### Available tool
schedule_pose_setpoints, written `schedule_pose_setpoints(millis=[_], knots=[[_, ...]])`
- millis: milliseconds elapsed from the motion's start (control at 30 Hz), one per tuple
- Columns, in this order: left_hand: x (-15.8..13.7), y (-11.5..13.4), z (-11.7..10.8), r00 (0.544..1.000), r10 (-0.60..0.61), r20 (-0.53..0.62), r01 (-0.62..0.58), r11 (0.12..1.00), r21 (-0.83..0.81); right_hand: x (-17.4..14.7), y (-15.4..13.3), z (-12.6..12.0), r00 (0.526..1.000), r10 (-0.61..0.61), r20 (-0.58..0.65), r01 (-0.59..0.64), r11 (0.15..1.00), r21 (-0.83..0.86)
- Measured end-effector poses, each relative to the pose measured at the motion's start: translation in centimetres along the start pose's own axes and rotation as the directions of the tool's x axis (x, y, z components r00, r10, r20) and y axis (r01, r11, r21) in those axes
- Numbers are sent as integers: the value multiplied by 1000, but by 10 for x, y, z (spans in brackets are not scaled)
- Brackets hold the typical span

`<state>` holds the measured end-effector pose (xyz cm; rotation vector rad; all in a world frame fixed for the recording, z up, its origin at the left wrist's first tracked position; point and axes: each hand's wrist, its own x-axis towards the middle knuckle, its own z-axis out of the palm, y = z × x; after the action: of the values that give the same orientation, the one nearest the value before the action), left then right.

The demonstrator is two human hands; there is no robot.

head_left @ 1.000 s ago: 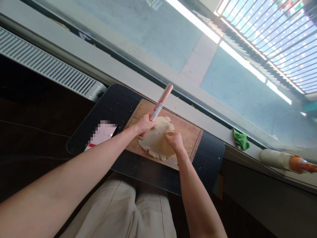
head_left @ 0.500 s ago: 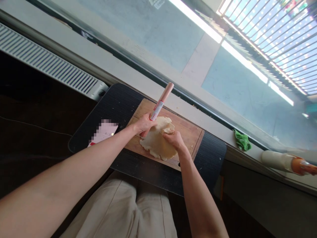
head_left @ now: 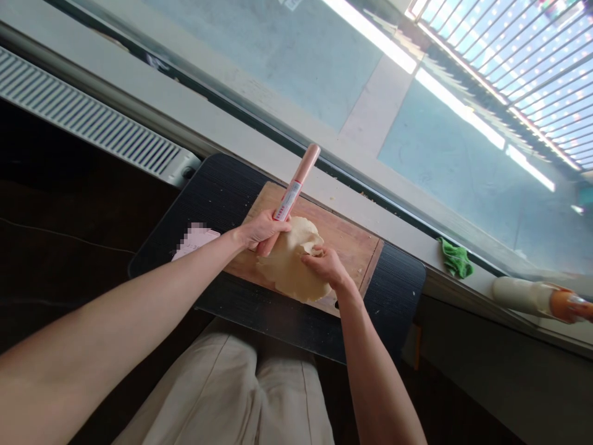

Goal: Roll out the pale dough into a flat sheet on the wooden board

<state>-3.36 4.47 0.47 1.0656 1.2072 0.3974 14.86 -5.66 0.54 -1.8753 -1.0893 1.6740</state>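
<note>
My left hand point(head_left: 263, 230) is closed around a pinkish rolling pin point(head_left: 304, 169) with a white and red label, held at a slant with its far end pointing toward the window. Below and beside it lies a flat, pale sheet of dough point(head_left: 295, 275) with an uneven rim, on a wooden cutting board point(head_left: 354, 242). At the dough's right side my right hand point(head_left: 328, 264) pinches a folded-up edge. Part of the dough is hidden behind my right fingers.
The board rests on a dark table point(head_left: 222, 185) against the windowsill point(head_left: 259, 145). A partly blurred pink phone-like object point(head_left: 197, 242) lies at the left. On the sill are a green cloth point(head_left: 456, 258) and a white bottle point(head_left: 521, 296). A radiator point(head_left: 92, 117) stands at left.
My left hand and the rolling pin have moved slightly left. My right hand still grips the dough's edge, and the dough's outline looks smoother and shifted.
</note>
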Motion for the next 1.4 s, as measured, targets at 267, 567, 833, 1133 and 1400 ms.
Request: schedule_pose_setpoints(millis=[267, 567, 833, 1133, 1400], knots=[[3, -11, -29, 987, 126, -104, -91, 953, 289, -4, -6, 61, 960, -112, -258, 61, 978, -198], [18, 31, 12, 978, 192, 79, -207, 887, 412, -36, 18, 49, 862, -132, -490, 164, 986, 23], [46, 32, 110, 910, 381, 165, -388, 639, 664, -63, 75, -22, 729, 60, -682, -95, 995, -13], [-1, -17, 84, 990, 104, 93, -138, 623, 770, -31, 64, -62, 789, 77, -609, -254, 944, -209], [-9, -17, 93, 1000, 27, -6, -11, 583, 813, -32, 62, -68, 883, 95, -460, -311, 851, -423]])
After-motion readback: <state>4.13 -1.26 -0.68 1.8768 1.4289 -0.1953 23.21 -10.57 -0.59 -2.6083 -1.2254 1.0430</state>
